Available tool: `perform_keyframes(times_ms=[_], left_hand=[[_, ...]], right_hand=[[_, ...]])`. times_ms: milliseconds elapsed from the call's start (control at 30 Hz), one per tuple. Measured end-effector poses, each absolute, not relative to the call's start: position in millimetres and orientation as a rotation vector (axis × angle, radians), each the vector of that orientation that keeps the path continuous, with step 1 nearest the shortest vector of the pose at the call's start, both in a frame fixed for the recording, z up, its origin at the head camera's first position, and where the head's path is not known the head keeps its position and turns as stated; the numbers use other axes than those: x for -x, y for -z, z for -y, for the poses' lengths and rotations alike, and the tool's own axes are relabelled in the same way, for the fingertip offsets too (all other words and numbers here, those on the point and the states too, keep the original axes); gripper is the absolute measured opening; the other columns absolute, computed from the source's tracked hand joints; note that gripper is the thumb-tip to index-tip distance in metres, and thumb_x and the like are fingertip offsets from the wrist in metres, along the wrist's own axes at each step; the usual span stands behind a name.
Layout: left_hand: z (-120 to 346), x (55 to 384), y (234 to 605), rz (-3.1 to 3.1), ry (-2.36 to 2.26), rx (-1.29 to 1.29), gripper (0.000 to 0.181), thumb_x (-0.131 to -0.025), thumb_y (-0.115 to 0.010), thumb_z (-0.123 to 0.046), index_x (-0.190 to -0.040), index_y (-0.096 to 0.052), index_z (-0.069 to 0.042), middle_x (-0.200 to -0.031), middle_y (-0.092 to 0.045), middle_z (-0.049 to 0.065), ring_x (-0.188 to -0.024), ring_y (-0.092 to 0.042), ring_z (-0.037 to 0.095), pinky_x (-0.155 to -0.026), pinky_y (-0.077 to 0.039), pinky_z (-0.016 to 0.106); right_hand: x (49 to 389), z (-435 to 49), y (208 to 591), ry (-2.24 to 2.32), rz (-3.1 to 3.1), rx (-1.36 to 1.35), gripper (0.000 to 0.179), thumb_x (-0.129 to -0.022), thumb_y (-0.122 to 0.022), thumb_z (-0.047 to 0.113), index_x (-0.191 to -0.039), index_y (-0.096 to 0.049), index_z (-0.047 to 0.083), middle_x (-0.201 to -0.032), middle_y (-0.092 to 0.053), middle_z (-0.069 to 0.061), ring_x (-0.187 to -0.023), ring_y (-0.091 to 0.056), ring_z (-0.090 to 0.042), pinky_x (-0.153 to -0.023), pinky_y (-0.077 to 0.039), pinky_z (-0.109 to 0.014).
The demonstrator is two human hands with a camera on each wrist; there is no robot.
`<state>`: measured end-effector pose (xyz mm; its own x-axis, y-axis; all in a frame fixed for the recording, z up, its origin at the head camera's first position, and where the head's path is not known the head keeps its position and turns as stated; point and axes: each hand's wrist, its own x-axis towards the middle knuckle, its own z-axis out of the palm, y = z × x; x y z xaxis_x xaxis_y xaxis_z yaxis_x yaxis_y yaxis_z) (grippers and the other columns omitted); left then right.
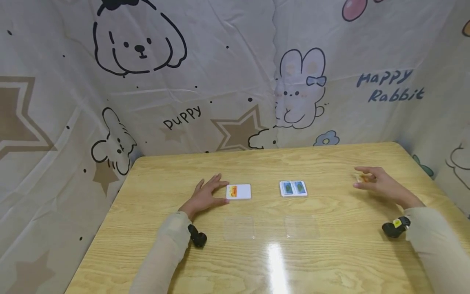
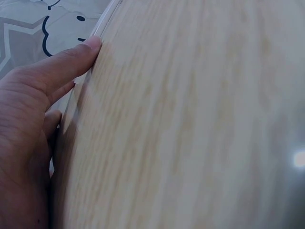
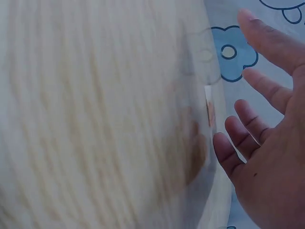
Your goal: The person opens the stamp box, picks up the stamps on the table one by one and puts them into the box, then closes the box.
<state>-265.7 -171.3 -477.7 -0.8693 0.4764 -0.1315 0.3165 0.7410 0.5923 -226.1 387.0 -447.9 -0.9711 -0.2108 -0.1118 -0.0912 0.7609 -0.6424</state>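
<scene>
White picture holder, orange at left, pinched at its left end

Item 1, white holder with orange picture [image 1: 244, 192]: lay flat left of middle on the wood-grain tabletop [image 1: 341, 257]. Held at the left end by the left hand [image 1: 203, 198], thumb at the near corner, a finger at the far one. Looked light, thin and stiff; probably smooth enough to slide under a sideways push. Best taken, by judgement, by near and far edges, clear of the picture. Ran lengthwise left to right, roughly parallel to the tabletop's far edge; pictured half toward the left, blank white half toward the right. Too small for reading the picture's own top.

Item 2, small orange-printed piece [image 1: 362, 178]: placed at far right, within the gap between thumb and finger of the right hand [image 1: 385, 185]. Of that hand: fingers loosely spread; could not tell touching from hovering. Probably thin and light, best lifted by the rim; long axis not readable.

Item 3, white holder with two blue-green pictures [image 1: 293, 194]: lay flat, untouched, right of item 1, likewise long from left to right.

Item 4, left clear panel [image 1: 239, 228] and right clear panel [image 1: 301, 228]: lay on the near side of the holders. Judged slick, perhaps brittle.
</scene>
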Motion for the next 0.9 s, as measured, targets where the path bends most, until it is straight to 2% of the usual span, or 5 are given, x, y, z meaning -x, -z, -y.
perform_keyframes(times_ms=[167,400,700,833,900], left_hand=[[172.1,266.6,476.4,-2.668,-0.831,-0.625,0.070,-0.085,-0.069,-0.047,-0.146,-0.044,-0.024,-0.163,-0.012,0.003,-0.152,-0.007,0.022,-0.121,0.006,0.052],[173.2,265.4,474.1,-2.667,-0.845,-0.616,0.069,-0.085,-0.070,-0.046,-0.145,-0.045,-0.024,-0.163,-0.013,0.003,-0.152,-0.008,0.021,-0.121,0.007,0.051],[170.7,264.5,476.0,-2.666,-0.849,-0.597,0.068,-0.085,-0.071,-0.046,-0.144,-0.046,-0.024,-0.163,-0.013,0.002,-0.152,-0.008,0.021,-0.121,0.007,0.051],[170.1,264.3,475.5,-2.671,-0.832,-0.597,0.069,-0.085,-0.070,-0.046,-0.145,-0.045,-0.024,-0.163,-0.013,0.002,-0.152,-0.008,0.021,-0.121,0.007,0.051],[170.6,263.5,475.5,-2.669,-0.824,-0.597,0.069,-0.085,-0.070,-0.046,-0.146,-0.044,-0.024,-0.163,-0.012,0.002,-0.152,-0.007,0.020,-0.121,0.007,0.050]], right_hand=[[226.5,-390.5,452.3,0.979,-2.776,0.186,0.077,-0.093,-0.064,0.031,-0.145,-0.028,-0.012,-0.145,-0.017,-0.045,-0.121,-0.031,-0.068,-0.094,-0.034,-0.074],[228.7,-394.7,459.4,0.974,-2.787,0.192,0.072,-0.095,-0.061,0.029,-0.143,-0.029,-0.015,-0.141,-0.028,-0.046,-0.118,-0.037,-0.066,-0.093,-0.037,-0.072],[234.1,-409.3,463.1,0.923,-2.744,0.208,0.078,-0.095,-0.060,0.036,-0.145,-0.025,-0.014,-0.145,-0.027,-0.042,-0.124,-0.035,-0.062,-0.095,-0.041,-0.064],[235.3,-415.6,461.8,0.879,-2.751,0.269,0.074,-0.096,-0.060,0.032,-0.144,-0.029,-0.015,-0.145,-0.029,-0.041,-0.125,-0.037,-0.059,-0.090,-0.051,-0.034],[234.9,-416.9,461.1,0.859,-2.755,0.291,0.070,-0.096,-0.060,0.030,-0.144,-0.031,-0.014,-0.144,-0.032,-0.040,-0.124,-0.041,-0.056,-0.081,-0.047,-0.017]])
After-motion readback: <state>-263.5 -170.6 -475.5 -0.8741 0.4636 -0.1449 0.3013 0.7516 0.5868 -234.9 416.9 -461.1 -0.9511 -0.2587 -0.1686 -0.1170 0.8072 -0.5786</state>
